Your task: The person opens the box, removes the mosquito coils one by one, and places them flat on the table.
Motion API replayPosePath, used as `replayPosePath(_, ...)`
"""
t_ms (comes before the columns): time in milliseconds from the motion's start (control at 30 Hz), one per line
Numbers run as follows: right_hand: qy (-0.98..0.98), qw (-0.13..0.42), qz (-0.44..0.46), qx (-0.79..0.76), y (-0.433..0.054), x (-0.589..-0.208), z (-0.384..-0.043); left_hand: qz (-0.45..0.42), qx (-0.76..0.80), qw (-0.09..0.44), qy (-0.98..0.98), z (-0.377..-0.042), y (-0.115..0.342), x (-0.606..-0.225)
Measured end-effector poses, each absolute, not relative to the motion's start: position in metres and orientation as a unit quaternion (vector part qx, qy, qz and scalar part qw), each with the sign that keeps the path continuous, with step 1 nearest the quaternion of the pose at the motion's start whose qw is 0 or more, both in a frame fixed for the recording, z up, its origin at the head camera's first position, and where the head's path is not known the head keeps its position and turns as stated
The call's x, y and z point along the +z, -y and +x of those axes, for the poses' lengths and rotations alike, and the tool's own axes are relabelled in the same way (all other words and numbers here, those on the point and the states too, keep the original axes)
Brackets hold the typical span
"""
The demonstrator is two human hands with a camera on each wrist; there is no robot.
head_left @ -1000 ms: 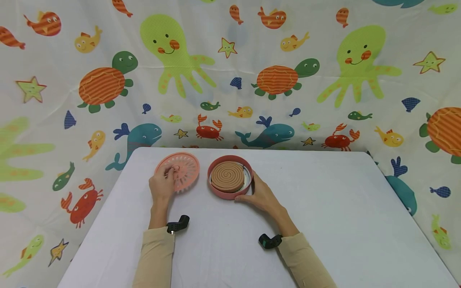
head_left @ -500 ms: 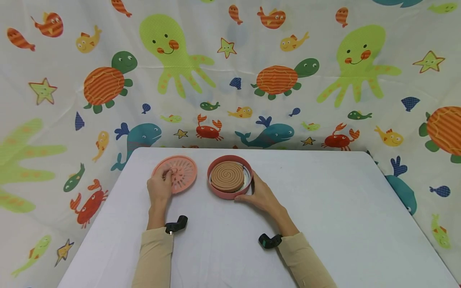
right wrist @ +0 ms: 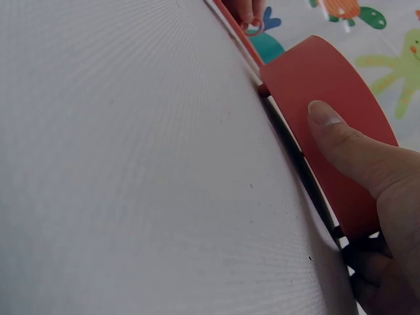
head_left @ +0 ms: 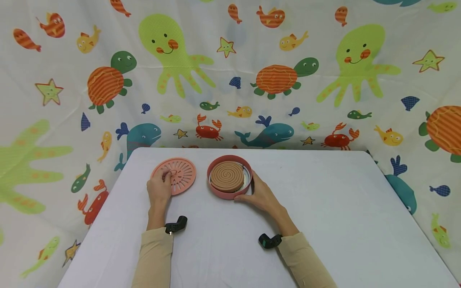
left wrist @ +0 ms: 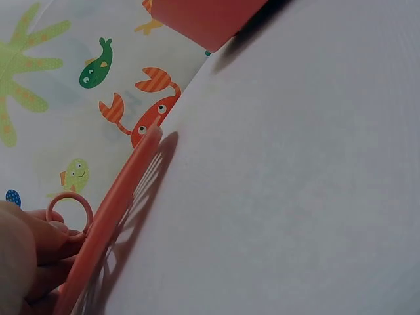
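Note:
At the table's back left, my left hand (head_left: 158, 190) pinches the ring handle (left wrist: 90, 213) of a round pink slotted lid (head_left: 185, 172). In the left wrist view the lid hangs close over the cloth, tilted in that view, with its slotted shadow beside it. To its right stands a round red mosquito coil box (head_left: 227, 196), uncovered. A stack of brown mosquito coils (head_left: 227, 177) lies inside, leaving part of the white bottom visible. My right hand (head_left: 264, 196) grips the box's right side, its thumb (right wrist: 335, 134) on the front wall; the other fingers are partly hidden.
A white cloth covers the table (head_left: 324, 200), whose back edge meets a curtain (head_left: 223, 76) printed with sea animals. Black wrist cameras (head_left: 176, 225) sit on both forearms. A narrow gap separates the lid from the box.
The left hand has shifted slightly left with the lid, and the lid has come down flatter toward the table. The right hand and the box have stayed put.

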State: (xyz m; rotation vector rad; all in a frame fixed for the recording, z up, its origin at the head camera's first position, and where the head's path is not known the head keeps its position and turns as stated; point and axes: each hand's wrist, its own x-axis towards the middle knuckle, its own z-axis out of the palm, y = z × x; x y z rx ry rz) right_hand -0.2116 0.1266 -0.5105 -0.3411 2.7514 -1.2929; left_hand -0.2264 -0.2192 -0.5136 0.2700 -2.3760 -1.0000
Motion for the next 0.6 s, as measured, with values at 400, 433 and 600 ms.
replayPosePath(400,-0.9,0.04,-0.109,-0.419,-0.1261,-0.511,-0.2121,0.109,-0.365,0.266,0.885,-0.2251,0.2183,-0.5142)
replayPosePath(433,-0.9,0.039,-0.11,-0.42,-0.1262,-0.5112,-0.212,0.111,-0.366,0.264,0.886,-0.2249,0.2184,-0.5146)
replayPosePath(600,-0.9,0.038,-0.112,-0.42,-0.1265,-0.5113,-0.2121,0.12,-0.37,0.249,0.887,-0.2239,0.2183,-0.5157)
